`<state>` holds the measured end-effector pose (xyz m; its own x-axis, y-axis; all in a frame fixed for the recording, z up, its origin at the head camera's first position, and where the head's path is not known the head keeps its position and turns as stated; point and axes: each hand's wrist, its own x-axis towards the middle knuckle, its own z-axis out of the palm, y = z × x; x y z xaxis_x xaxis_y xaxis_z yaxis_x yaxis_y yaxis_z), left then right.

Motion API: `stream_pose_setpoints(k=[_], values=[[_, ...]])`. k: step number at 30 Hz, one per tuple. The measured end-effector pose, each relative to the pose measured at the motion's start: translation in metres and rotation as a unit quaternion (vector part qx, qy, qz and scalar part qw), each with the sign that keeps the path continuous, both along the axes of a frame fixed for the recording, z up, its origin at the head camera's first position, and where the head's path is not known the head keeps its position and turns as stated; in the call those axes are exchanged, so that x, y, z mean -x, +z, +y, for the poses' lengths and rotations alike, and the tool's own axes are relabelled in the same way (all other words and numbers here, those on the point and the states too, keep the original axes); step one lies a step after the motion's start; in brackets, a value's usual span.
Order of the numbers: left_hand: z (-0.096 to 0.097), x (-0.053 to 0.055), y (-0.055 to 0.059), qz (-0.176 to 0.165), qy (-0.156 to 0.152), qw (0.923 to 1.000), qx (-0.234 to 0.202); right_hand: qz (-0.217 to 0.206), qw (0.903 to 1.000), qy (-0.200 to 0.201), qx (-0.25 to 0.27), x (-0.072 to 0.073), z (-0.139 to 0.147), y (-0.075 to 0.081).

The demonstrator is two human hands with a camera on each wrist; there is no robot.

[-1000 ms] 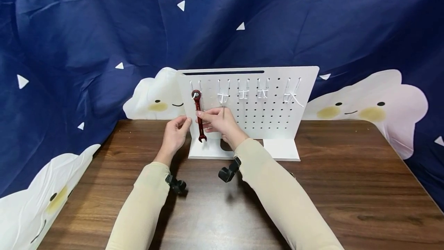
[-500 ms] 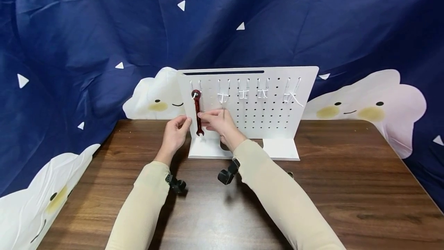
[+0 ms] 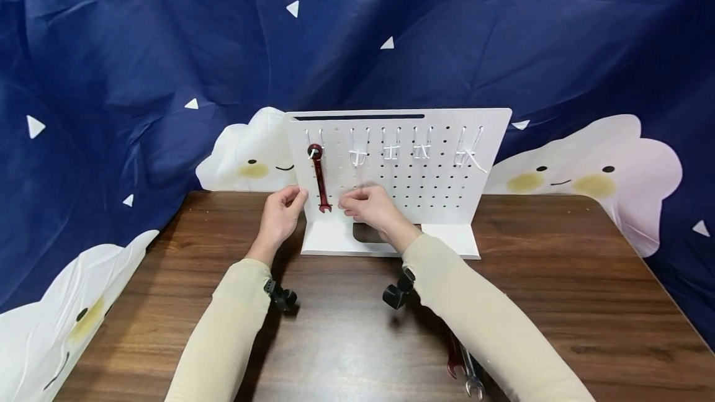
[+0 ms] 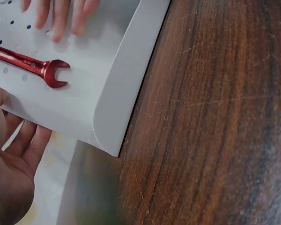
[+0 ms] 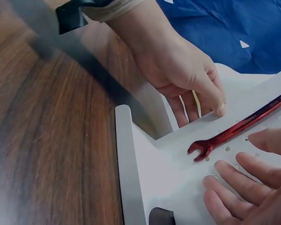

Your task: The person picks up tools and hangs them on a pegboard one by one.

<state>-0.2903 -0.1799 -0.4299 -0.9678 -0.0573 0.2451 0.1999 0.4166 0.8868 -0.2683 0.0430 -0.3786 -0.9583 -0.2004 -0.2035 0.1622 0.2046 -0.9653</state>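
A red combination wrench [image 3: 320, 178] hangs by its ring end from the leftmost hook of a white pegboard [image 3: 494, 123]. Its open end points down, as the left wrist view also shows. My left hand [image 3: 279, 213] grips the board's left edge, thumb on the front face and fingers behind. To the right of the wrench is my right hand [image 3: 371, 206], apart from it and holding nothing. In the right wrist view, the fingers of my right hand [image 5: 253, 183] are spread loosely beside the wrench.
Several more white hooks [image 3: 422, 149] stick out of the pegboard, without tools on them. On the brown table [image 3: 558, 303], a red wrench [image 3: 455, 361] and a silver one [image 3: 474, 383] lie partly hidden under my right forearm. Behind hangs a blue curtain [image 3: 357, 30].
My right hand has let go of the red wrench and moved right and slightly down, away from it. The wrench stays on the hook. My left hand has kept its place.
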Motion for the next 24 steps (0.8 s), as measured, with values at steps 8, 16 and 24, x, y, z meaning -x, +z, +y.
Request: stream_pose_setpoints(k=[8, 16, 24], values=[[0.001, -0.001, 0.001, -0.001, -0.004, 1.0, -0.002, 0.013, 0.9986, 0.049, -0.01, -0.014, 0.023, -0.002], [0.0, 0.001, 0.001, -0.006, 0.0, 0.9999, 0.012, 0.026, 0.9973, 0.068, -0.015, -0.028, 0.046, 0.003], [0.0, 0.0, -0.001, 0.002, -0.004, 0.9999, 0.01, 0.053, 0.9941, 0.089, -0.029, -0.039, 0.06, 0.003]])
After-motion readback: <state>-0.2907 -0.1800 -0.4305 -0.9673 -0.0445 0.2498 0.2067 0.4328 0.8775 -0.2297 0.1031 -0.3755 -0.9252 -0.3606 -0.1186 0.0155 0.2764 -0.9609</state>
